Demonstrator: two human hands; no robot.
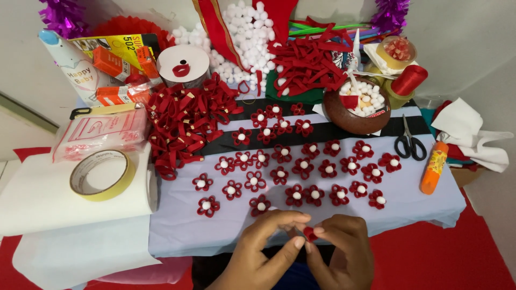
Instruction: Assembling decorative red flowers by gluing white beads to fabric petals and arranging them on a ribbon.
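Down at the bottom edge, left hand and right hand together over the near side of the table, fingertips meeting. Between them a small red loop, pinched from both sides: left thumb and forefinger closed on its left, right thumb and forefinger closed on its right. Held just off the pale cloth, in front of the nearest row of flowers. Beyond the hands, many finished red flowers with white pompom centres, laid in loose rows across the cloth and onto a black stripe. Further left, a heap of red loops, and beside it a roll of tape lying flat on white paper. Behind that, a clear bag and orange glue boxes. At the back, a pile of white pompoms and a tangle of red strips. To the right, a brown bowl with pompoms in it, black scissors flat on the cloth, an orange tube near the table's right edge, and a red spool behind the bowl.
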